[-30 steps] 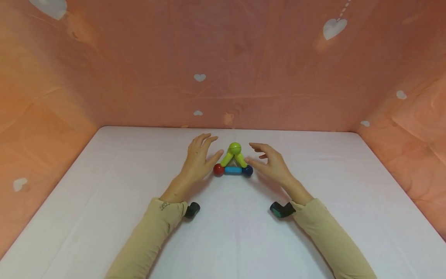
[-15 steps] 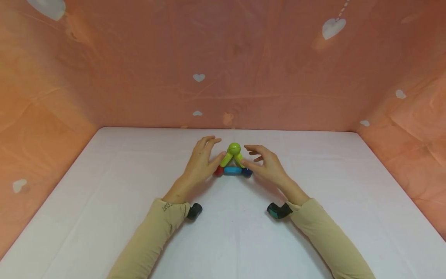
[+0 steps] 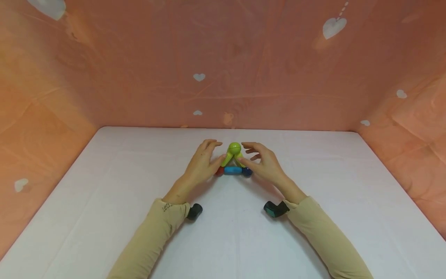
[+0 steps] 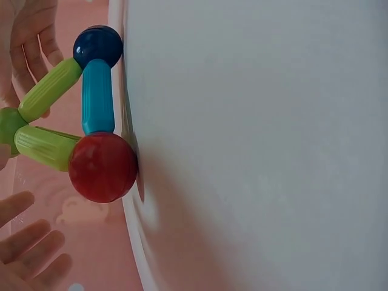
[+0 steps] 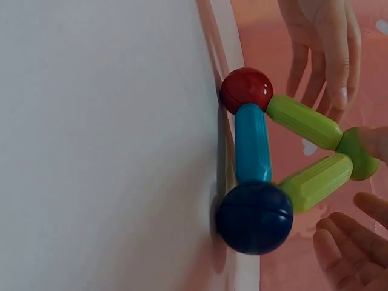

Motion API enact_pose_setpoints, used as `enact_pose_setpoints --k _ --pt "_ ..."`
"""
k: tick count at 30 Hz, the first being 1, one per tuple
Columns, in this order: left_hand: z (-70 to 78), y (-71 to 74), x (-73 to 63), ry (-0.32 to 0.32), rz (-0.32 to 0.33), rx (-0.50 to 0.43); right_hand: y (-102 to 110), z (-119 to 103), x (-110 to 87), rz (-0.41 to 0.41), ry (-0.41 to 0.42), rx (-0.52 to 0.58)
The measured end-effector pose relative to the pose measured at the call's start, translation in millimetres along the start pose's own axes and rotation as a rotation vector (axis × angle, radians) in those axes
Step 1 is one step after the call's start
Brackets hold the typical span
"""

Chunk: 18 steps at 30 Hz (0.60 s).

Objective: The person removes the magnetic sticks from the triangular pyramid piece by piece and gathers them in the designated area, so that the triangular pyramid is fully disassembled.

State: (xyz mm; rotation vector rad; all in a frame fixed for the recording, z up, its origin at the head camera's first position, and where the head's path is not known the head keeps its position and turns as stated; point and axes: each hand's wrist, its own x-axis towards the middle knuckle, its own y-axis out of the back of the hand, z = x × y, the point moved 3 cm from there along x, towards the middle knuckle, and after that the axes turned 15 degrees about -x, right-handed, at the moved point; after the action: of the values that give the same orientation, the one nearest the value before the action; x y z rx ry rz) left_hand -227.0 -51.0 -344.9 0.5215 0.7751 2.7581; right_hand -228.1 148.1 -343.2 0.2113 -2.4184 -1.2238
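A triangle of magnetic building sticks and balls stands upright on the white table. Its green ball [image 3: 234, 148] is the peak, and two lime green sticks [image 5: 306, 121] slope down from it. Along the base a blue stick [image 3: 232, 171] joins a red ball [image 4: 103, 167] to a dark blue ball [image 5: 254, 218]. My left hand [image 3: 203, 164] is at the red ball's side, fingers loosely bent and apart from the pieces. On the opposite side my right hand [image 3: 266, 164] is held the same way, its thumb overlapping the right-hand lime stick in the head view.
The white table [image 3: 104, 186] reaches back to a pinkish-orange cloth [image 3: 150, 69] printed with pale hearts, which also hangs at both sides. Dark wrist devices [image 3: 276, 209] poke out from the beige sleeves [image 3: 324, 232].
Both hands have drawn inward toward the triangle, the right one further than the left. The thumbs now overlap its sides more. The triangle stands in the same place.
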Motion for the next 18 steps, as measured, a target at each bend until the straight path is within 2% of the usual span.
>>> enact_pose_setpoints --k 13,18 --pt "-7.1 -3.5 -1.8 0.062 -0.110 0.031 -3.7 -6.3 4.4 0.028 -0.021 0.027" --pt "-13.0 -4.0 -2.3 0.065 -0.124 -0.036 -4.7 -6.9 6.2 0.048 -0.015 0.048"
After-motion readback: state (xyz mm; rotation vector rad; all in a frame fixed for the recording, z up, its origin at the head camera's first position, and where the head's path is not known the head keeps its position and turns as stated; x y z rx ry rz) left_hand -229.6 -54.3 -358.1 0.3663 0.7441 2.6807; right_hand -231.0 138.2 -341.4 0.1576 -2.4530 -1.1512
